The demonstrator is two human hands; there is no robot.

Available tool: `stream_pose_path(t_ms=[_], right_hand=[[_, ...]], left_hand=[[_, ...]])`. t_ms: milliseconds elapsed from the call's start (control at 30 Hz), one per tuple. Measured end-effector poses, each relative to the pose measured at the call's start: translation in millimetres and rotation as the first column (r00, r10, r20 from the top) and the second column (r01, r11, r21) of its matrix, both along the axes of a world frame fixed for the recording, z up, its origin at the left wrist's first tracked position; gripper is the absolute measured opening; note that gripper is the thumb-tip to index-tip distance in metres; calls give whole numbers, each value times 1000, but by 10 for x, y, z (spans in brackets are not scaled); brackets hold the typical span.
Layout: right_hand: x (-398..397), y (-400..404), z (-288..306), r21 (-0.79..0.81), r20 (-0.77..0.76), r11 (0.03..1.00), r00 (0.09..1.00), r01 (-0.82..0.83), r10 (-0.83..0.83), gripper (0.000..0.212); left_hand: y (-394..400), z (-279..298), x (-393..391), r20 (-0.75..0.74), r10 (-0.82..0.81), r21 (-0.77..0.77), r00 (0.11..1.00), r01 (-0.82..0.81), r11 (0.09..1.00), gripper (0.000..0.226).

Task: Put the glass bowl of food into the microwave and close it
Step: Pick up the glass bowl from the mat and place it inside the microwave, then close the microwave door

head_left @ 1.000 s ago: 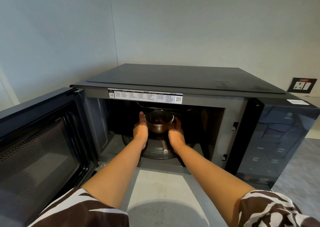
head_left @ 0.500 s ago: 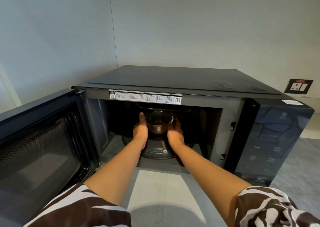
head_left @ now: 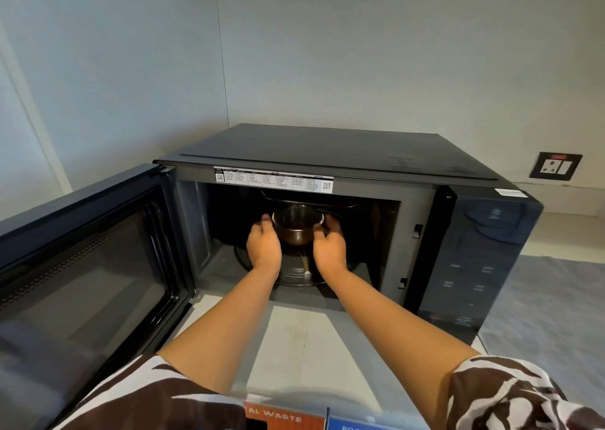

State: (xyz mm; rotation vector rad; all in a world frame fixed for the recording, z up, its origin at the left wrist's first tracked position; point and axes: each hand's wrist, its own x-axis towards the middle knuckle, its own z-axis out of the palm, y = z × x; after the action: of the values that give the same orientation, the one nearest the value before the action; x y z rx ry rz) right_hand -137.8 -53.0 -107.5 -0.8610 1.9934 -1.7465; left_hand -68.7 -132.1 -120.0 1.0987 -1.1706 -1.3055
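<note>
Head view looks down over both forearms reaching into the open microwave (head_left: 327, 154). Left hand (head_left: 264, 245) and right hand (head_left: 330, 247) cup the glass bowl (head_left: 297, 227) from either side, each grip curled partly closed around its wall, fingers wrapping toward the back. Dark food sits in the bowl's bottom. It is inside the cavity, over the round glass turntable (head_left: 294, 270); whether it rests on it or is held just above, I cannot tell. Microwave door (head_left: 82, 266) stands swung wide to the left. A pale tabletop (head_left: 307, 347) carries the oven, and a wall socket (head_left: 555, 170) shows at right.
</note>
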Motion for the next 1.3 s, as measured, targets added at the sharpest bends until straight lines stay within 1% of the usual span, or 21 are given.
stream_pose_path(t_ms=[100, 300, 467, 767, 867, 1000, 1100, 1167, 1200, 1300], right_hand=[[107, 171, 63, -39, -25, 999, 1000, -20, 19, 40], [342, 530, 169, -115, -76, 992, 996, -59, 51, 38], [545, 810, 298, -158, -93, 985, 994, -74, 59, 34], [1067, 1347, 634, -246, -92, 969, 996, -2, -21, 32], [1355, 1553, 693, -266, -82, 964, 995, 26, -50, 31], [1823, 1878, 720, -289, -72, 957, 996, 31, -54, 30], [2177, 2101, 752, -303, -44, 952, 998, 30, -46, 31], [2370, 2194, 778, -299, -62, 954, 998, 13, -33, 31], [2478, 2236, 806, -298, -77, 955, 997, 0, -24, 31], [2755, 2325, 919, -316, -102, 948, 995, -44, 12, 32]], left_hand=[[243, 65, 74, 1, 16, -57, 1000, -16, 998, 35], [727, 221, 291, -10, -8, -133, 1000, 7, 991, 30], [1065, 385, 447, -33, -14, -165, 999, 8, 986, 15], [1640, 741, 955, -11, -56, -235, 998, 52, 971, 16], [1855, 831, 1236, 53, -69, -240, 996, 80, 967, 18], [2177, 971, 1745, 127, -93, -301, 988, 127, 945, 25], [2374, 1123, 2152, 245, -65, -365, 967, 154, 918, 27], [2442, 1244, 2379, 372, -19, -426, 928, 189, 885, 30], [2466, 1317, 2512, 440, 28, -461, 898, 198, 865, 34], [2495, 1557, 2886, 586, 235, -553, 776, 171, 815, 42]])
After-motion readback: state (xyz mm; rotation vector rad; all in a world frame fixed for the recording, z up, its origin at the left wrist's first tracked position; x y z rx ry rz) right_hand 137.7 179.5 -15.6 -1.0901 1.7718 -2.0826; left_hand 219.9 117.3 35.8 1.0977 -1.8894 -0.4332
